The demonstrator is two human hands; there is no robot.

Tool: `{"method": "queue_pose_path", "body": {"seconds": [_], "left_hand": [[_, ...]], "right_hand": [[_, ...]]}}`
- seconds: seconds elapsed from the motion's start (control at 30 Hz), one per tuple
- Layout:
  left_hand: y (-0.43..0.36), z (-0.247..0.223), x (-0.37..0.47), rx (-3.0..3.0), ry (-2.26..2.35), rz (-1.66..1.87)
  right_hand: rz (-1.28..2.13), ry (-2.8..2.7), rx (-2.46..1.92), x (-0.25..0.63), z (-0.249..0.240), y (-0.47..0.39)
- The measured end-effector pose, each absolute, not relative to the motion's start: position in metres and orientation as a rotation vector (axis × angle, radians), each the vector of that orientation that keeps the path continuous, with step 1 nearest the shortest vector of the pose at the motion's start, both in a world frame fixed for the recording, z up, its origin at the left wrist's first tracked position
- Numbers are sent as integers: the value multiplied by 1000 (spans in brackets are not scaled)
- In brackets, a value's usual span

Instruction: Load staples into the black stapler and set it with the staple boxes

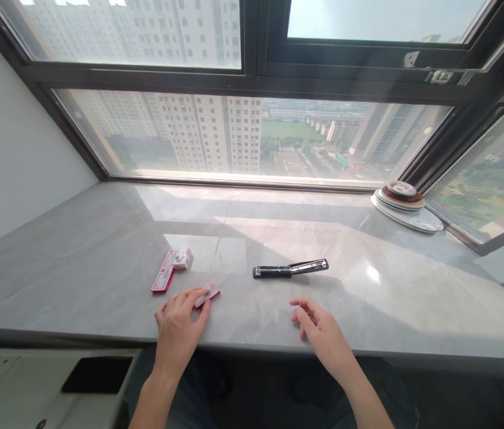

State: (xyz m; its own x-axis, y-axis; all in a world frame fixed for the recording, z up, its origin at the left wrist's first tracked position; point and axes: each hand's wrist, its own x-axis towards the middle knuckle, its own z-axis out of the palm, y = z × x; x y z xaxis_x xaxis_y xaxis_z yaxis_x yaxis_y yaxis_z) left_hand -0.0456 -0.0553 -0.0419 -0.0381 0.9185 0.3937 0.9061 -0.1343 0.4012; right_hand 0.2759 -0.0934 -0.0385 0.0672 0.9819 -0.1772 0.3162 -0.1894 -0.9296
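Near the front edge of the sill, my left hand [183, 322] grips a small red-and-white box [208, 295] between thumb and fingers, and part of the box is hidden under them. Further left lie more red-and-white boxes [162, 279], with a small white box with dark print [182, 258] against them. An opened black stapler [274, 271] lies to the right of the middle, its metal staple channel showing and its top swung out to the right. Below the stapler, my right hand [319, 330] hovers with loosely bent fingers apart, holding nothing.
A stack of plates or round lids [401, 202] stands in the right rear corner by the window. The grey stone sill [100, 256] ends at a front edge just below my hands. A white cabinet with a black flat object [97, 375] sits lower left.
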Motion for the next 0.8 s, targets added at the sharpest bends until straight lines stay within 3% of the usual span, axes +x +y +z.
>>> {"method": "queue_pose_path", "body": {"seconds": [0.13,0.23,0.33,0.53,0.8], "left_hand": [[-56,-34,0,2246,1431,840],[-48,-33,40,2242,1247,832],[-38,-36,63,2238,1201,860],[-27,-41,60,2200,1122,868],[-28,-40,48,2147,1125,890]], "right_hand": [[1330,-1444,-1591,251,-28,-86],[1171,-1521,-1673,250,-29,-71],[1032,-1550,-1724,264,-32,-56],[1366,-1503,-1600,282,-29,-48],[1269,-1488,-1730,306,-27,-46]]}}
